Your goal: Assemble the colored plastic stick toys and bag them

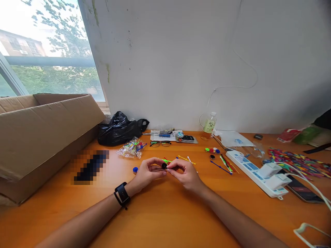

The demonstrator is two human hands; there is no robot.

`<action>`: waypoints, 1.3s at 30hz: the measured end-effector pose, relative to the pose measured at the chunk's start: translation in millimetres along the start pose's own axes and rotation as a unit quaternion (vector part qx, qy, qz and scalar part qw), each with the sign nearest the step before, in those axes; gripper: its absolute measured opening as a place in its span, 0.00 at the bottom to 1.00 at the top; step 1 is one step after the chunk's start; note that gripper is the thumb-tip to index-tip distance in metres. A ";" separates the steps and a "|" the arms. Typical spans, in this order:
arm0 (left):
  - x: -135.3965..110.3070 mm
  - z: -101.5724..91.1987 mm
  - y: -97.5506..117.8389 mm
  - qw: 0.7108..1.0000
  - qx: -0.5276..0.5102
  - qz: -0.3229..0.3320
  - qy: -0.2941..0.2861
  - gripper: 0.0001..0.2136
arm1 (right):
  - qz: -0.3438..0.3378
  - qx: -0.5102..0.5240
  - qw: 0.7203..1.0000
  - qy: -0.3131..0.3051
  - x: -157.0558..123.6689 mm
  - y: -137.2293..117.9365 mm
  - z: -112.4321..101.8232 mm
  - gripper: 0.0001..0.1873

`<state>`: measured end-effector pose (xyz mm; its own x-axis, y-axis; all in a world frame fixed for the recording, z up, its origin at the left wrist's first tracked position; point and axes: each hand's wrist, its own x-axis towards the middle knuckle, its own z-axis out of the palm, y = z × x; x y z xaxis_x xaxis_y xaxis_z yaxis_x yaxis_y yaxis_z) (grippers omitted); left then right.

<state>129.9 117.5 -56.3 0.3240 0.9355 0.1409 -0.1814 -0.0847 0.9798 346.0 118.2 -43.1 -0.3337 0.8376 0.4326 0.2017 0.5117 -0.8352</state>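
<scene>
My left hand (148, 173) and my right hand (184, 173) meet over the orange table (165, 213), fingers pinched together on a small black round piece (164, 166) held between them. A black watch sits on my left wrist. Thin coloured plastic sticks (184, 159) lie just beyond my fingers. A small blue round piece (135, 169) rests on the table left of my left hand. More small round pieces (212, 150) in green, red, blue and black lie to the right.
A large open cardboard box (43, 137) fills the left side. A black plastic bag (119, 132), a clear bag of coloured parts (130, 148), glasses (160, 143), a bottle (209, 126), a white power strip (258, 172), a phone (301, 189) and a pile of coloured sticks (300, 162) lie around.
</scene>
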 end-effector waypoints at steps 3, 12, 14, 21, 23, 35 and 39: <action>-2.2 2.6 2.6 0.999 -0.006 0.028 -0.026 0.21 | -0.051 -0.045 0.998 -0.003 -1.5 -2.2 0.6 0.04; -5.4 7.2 9.1 0.997 0.039 0.071 0.000 0.18 | -0.082 -0.073 0.994 -0.009 -3.1 -5.6 2.4 0.05; -5.7 7.5 10.3 0.995 0.053 0.079 0.004 0.17 | -0.083 -0.073 0.994 -0.009 -2.9 -7.0 1.9 0.05; -9.4 8.8 21.4 0.989 0.110 0.099 -0.021 0.16 | -0.082 -0.058 0.995 -0.009 -2.3 -5.7 1.6 0.05; -9.7 9.1 24.0 0.985 0.129 0.115 -0.022 0.15 | -0.078 -0.057 0.995 -0.005 -2.4 -4.7 2.1 0.04; -13.0 8.7 22.7 0.955 0.225 0.192 0.001 0.11 | -0.069 -0.076 0.995 -0.015 -6.6 -7.7 4.5 0.09; -16.0 7.4 22.4 0.919 0.309 0.245 0.032 0.10 | -0.060 -0.059 0.996 -0.017 -6.5 -7.6 5.5 0.08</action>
<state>127.6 98.1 -35.6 0.2848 0.7503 0.5966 0.2774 -0.6603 0.6979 341.5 107.8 -41.4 -0.3932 0.7631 0.5130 0.2655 0.6284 -0.7312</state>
